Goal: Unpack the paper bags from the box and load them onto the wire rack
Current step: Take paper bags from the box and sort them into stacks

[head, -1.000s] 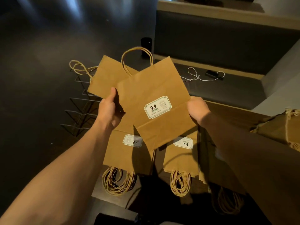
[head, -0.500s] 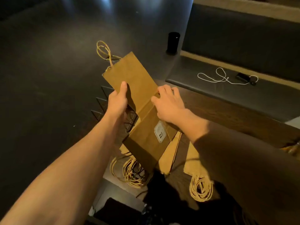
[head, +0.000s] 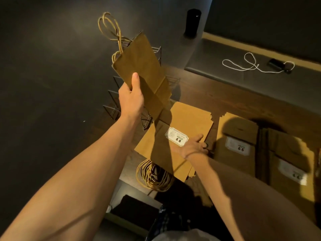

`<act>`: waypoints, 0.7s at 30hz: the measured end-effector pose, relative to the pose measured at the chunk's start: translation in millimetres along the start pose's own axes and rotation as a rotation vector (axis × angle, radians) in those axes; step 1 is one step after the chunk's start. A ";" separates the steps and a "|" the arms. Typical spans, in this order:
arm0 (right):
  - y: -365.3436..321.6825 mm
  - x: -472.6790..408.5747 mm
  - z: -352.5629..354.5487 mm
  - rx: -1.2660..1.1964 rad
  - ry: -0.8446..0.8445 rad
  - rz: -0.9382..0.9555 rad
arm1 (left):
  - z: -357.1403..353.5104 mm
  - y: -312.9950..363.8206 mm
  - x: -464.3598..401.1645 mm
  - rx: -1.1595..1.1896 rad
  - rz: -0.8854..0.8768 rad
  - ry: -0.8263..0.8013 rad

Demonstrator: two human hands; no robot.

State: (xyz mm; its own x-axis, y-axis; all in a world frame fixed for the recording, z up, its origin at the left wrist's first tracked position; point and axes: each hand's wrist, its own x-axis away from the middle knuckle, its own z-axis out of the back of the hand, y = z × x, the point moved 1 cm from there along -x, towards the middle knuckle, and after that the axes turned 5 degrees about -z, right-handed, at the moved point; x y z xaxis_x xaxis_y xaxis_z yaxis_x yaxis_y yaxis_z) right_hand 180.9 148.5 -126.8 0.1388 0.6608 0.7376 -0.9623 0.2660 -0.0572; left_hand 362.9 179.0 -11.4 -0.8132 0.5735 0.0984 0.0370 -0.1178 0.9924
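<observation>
Your left hand point(head: 132, 98) held a flat paper bag point(head: 140, 66) in a closed grip, thumb on top, raised over the wire rack point(head: 112, 108). Your right hand point(head: 192, 145) reached down to the stack of bags point(head: 191, 119) on the tabletop point(head: 225, 94); its fingers curled at the stack's edge, but I cannot tell whether they gripped it.

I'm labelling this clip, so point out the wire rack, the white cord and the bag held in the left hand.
wire rack point(head: 111, 108), head view, on a wire divider at its left side.
white cord point(head: 250, 64), head view, on its looped middle.
held bag point(head: 139, 61), head view, on its flat upper panel.
</observation>
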 end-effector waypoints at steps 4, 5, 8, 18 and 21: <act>-1.1 -9.8 -6.9 -0.036 -0.010 0.001 | -1.0 -11.1 0.8 0.007 0.014 -0.051; -1.4 -10.4 -5.7 -0.046 0.005 0.018 | -2.3 -12.6 2.1 0.006 0.016 -0.063; 1.3 -9.5 -0.7 -0.063 0.027 0.074 | -6.5 -12.7 6.6 -0.001 0.014 -0.081; 6.9 -10.5 75.5 -0.951 0.112 0.483 | -21.9 -7.5 12.7 0.110 0.074 -0.116; 14.4 -5.6 93.2 -0.941 -0.153 0.637 | -35.3 -2.4 15.1 0.147 0.100 -0.147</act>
State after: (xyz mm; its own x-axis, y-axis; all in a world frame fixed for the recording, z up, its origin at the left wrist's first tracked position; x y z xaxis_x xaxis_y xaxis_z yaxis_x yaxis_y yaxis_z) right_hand 144.5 83.2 -69.1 -0.4029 0.7884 0.4648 -0.2819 0.3763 -0.8826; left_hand 330.0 159.3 -14.9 -0.7081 0.6783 0.1962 0.2063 -0.0670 0.9762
